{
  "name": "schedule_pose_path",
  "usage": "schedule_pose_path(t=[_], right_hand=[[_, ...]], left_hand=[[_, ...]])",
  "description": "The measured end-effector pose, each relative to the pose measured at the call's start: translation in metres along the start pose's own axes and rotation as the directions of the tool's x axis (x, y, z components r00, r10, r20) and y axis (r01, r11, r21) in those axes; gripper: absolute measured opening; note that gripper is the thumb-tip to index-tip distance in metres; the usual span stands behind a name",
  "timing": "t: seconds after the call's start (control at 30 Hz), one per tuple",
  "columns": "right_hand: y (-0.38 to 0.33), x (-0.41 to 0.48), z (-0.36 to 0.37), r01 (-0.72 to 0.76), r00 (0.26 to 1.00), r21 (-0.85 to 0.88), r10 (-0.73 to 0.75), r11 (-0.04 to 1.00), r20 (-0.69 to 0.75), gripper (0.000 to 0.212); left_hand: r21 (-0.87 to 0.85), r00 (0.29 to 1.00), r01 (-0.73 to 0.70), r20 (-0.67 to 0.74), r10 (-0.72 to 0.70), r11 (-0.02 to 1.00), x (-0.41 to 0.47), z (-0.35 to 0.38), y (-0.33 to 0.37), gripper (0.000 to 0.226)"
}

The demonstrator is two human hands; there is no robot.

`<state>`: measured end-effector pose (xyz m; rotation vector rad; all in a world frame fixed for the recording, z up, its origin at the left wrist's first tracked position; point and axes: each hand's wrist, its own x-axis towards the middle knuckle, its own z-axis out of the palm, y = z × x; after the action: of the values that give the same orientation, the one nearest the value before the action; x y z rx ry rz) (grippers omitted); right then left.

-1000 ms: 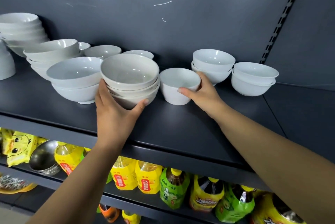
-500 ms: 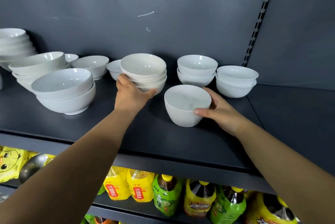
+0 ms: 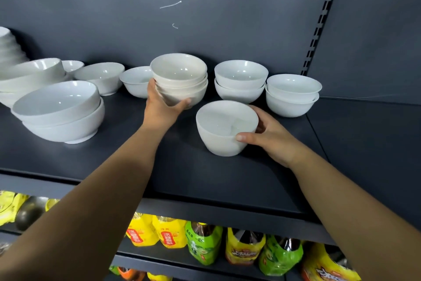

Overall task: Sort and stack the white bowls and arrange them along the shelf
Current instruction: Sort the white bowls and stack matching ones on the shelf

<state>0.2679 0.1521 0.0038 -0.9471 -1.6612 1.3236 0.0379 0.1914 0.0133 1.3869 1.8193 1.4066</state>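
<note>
The right hand (image 3: 271, 139) grips a lone deep bowl (image 3: 225, 128); the three-bowl stack (image 3: 180, 80), cupped by the left hand (image 3: 161, 110), sits just beyond and left of it.

White ceramic bowls (image 3: 100, 76) stood as one stack of three (image 3: 180, 71), three stacks of two (image 3: 241, 80) and four single bowls (image 3: 226, 126); two blurred stacks (image 3: 32, 73) at left defied counting. At least six plastic drink bottles (image 3: 202, 242) lay below.

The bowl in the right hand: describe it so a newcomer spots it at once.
On the dark shelf, look in front of the stacked white bowls at the back. One deep bowl sits alone nearer the front edge, held by the right hand; unlike its neighbours, it is unstacked and steeper-sided.
</note>
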Motion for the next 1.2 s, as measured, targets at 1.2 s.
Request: schedule_pose_path(t=[1.2], right_hand=[[-0.114, -0.034, 0.498, -0.030, 0.927, 0.486, -0.157, 0.874, 0.340, 0.040]], left_hand=[[-0.266, 0.805, -0.138, -0.592, -0.049, 0.954, -0.218, -0.401, -0.085, 0.069]])
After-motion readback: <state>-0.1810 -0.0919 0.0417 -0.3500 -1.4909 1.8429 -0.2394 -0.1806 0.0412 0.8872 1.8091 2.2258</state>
